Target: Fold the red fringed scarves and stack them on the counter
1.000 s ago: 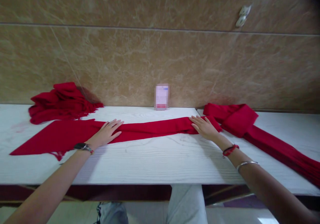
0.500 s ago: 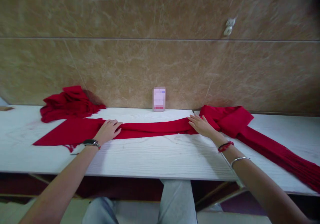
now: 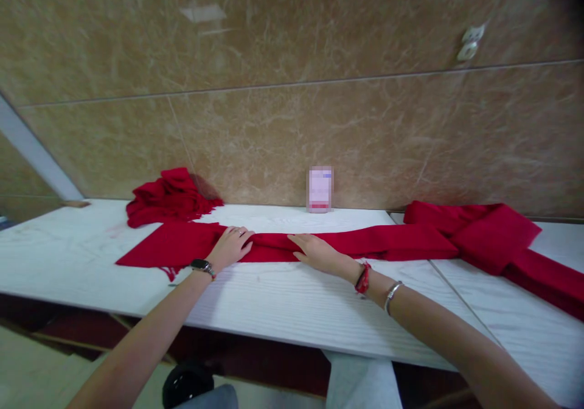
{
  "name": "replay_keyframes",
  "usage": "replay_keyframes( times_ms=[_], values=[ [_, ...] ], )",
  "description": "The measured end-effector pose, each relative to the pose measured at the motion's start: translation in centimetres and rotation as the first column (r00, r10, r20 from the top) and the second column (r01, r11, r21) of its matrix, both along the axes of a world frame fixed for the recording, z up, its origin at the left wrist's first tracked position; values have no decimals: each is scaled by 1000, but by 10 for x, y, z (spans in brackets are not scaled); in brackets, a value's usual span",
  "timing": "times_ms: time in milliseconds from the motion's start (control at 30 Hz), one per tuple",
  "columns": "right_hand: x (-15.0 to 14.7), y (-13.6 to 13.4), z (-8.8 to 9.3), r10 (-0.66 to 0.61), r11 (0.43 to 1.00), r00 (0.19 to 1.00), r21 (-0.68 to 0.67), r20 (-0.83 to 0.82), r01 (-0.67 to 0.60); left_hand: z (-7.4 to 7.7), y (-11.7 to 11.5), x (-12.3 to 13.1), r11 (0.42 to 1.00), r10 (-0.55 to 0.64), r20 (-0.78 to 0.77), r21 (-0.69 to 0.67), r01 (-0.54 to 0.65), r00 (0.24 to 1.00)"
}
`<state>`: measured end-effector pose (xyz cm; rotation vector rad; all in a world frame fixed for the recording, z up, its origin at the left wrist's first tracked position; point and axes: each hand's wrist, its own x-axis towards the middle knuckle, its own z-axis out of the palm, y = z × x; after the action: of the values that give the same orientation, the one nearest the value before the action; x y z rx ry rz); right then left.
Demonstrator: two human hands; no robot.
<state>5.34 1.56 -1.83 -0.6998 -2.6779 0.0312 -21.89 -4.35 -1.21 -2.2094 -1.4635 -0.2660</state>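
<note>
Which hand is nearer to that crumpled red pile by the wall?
The left hand: it lies on the long red cloth, in front of the crumpled red pile and to its right. The right hand is on that cloth too, farther right.

You have one left hand, one right hand, one crumpled red cloth pile, one long red strip, one folded red loop, one watch, one silver bangle, one blurred card.
</note>
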Motion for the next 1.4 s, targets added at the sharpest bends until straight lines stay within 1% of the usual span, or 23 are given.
replay_keyframes(
  times_ms=[133, 233, 300, 400, 467, 533, 600, 667, 733, 800, 867, 933, 1033, 1100, 1167, 1267, 1367, 1400],
  values=[
    [-4, 5, -9, -16, 1000, 1000, -7, 20, 16, 4, -3, -9, 999, -6, -23, -41, 5, 1000],
    [-2, 7, -12, -44, 999, 999, 0, -22, 44, 15, -4, -23, 993, -31, -50, -118, 25, 998],
    [-1, 8, -13, -64, 998, 996, 12, -56, 65, 24, -4, -32, 983, -26, -54, -183, 16, 998],
    [0, 9, -16, -51, 996, 996, 65, -76, 56, 33, -6, -44, 965, 34, -40, -257, -43, 999],
    [0, 10, -21, -37, 993, 997, 110, -66, 44, 35, -8, -50, 956, 59, -27, -286, -65, 998],
    [0, 12, -27, -20, 988, 999, 153, -28, 24, 34, -10, -55, 951, 58, -22, -303, -62, 998],
    [0, 14, -31, -4, 983, 1000, 181, 7, 2, 34, -11, -60, 949, 54, -44, -307, -65, 998],
    [2, 15, -32, -3, 982, 1000, 188, -15, 5, 35, -12, -62, 952, 84, -92, -288, -107, 992],
    [4, 14, -27, -22, 981, 995, 190, -96, 40, 41, -15, -61, 956, 143, -131, -240, -171, 981],
    [7, 10, -20, -23, 977, 983, 206, -181, 61, 50, -20, -58, 957, 210, -135, -174, -232, 968],
    [9, 4, -12, 3, 973, 978, 228, -209, 46, 55, -28, -55, 959, 223, -113, -150, -239, 968],
    [12, -1, -8, 43, 973, 986, 229, -162, -5, 53, -37, -56, 958, 178, -87, -214, -193, 980],
    [14, -7, -9, 119, 974, 993, 193, 6, -118, 36, -50, -62, 929, 95, -59, -354, -110, 994],
    [15, -9, -13, 163, 971, 981, 162, 102, -178, 24, -56, -66, 922, 89, -64, -372, -106, 994],
    [15, -9, -16, 180, 969, 974, 146, 136, -199, 19, -60, -66, 930, 91, -94, -349, -118, 991],
    [14, -8, -15, 147, 976, 987, 150, 62, -154, 25, -61, -58, 945, 104, -134, -296, -140, 985],
    [15, -8, -10, 109, 985, 992, 144, -59, -100, 35, -60, -50, 960, 165, -79, -215, -178, 983],
    [15, -8, -9, 117, 985, 991, 134, -68, -107, 36, -61, -48, 960, 165, -54, -219, -173, 985]
  ],
)
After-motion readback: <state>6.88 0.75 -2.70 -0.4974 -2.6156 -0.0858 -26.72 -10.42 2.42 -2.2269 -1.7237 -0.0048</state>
